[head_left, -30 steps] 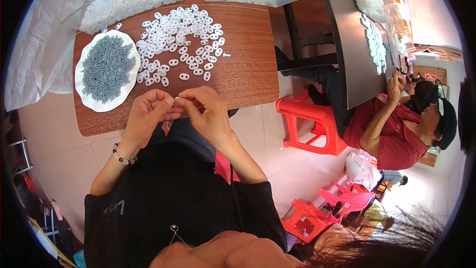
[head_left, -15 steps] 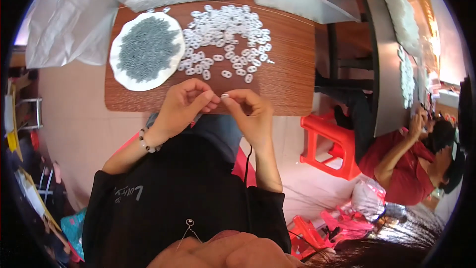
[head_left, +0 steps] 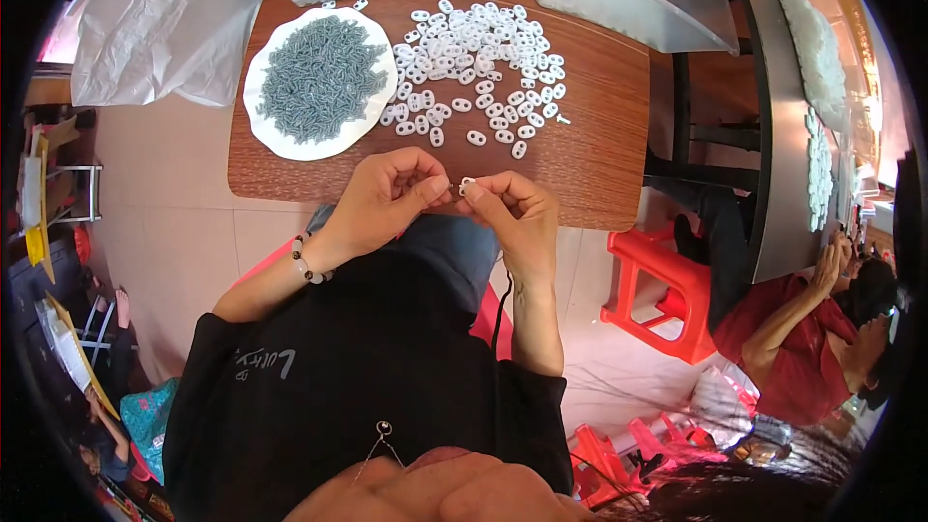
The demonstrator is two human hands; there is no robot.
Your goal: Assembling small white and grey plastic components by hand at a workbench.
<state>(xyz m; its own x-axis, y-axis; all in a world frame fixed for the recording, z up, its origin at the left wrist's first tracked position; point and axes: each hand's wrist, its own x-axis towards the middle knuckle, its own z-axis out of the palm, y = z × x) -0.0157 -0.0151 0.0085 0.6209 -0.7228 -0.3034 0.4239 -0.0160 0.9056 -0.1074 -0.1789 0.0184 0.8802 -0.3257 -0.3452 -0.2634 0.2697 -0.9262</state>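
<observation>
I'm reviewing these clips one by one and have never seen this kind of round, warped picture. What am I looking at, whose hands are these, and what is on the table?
There is no machine here: a person wears a wide fisheye camera on the head, looking down, so straight edges bend near the rim. The left hand and right hand are the wearer's own, meeting at the near edge of a brown table. Between the fingertips they pinch a small white piece. On the table lie a white plate heaped with grey bits, a scatter of loose white pieces, and clear bins of more. At the right sits another person in red.
</observation>
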